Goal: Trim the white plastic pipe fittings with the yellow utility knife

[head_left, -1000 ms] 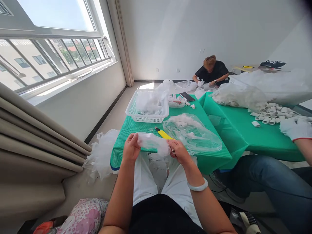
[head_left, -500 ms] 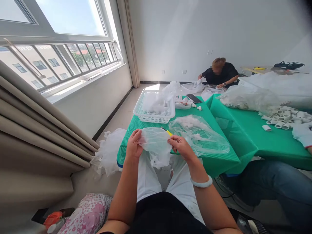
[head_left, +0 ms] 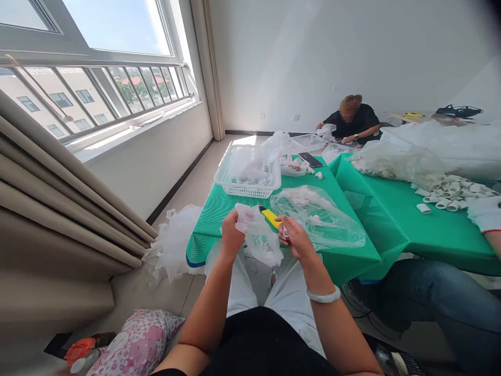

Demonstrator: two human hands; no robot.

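Observation:
My left hand [head_left: 232, 233] is closed on a crumpled clear plastic bag [head_left: 261, 241], which hangs down toward my lap. In my right hand [head_left: 295, 236] a small white pipe fitting [head_left: 285, 233] shows between the curled fingers, apart from most of the bag. A yellow utility knife [head_left: 270, 216] with a dark tip lies just beyond, at the table's near side; my right fingers cover its near end, and I cannot tell if they touch it. A larger clear bag [head_left: 319, 219] with white pieces inside rests to the right of the knife.
A white plastic basket [head_left: 247, 190] full of clear bags stands on the green-covered table [head_left: 219, 211]. Loose white fittings [head_left: 450, 192] are heaped at right beside a gloved hand [head_left: 485, 213]. Discarded bags [head_left: 176, 240] pile up at left. Another person [head_left: 358, 122] works at the back.
The bag, stretched between both hands before, now hangs from my left hand. My right hand has come away with a white fitting showing. More of the yellow knife is uncovered.

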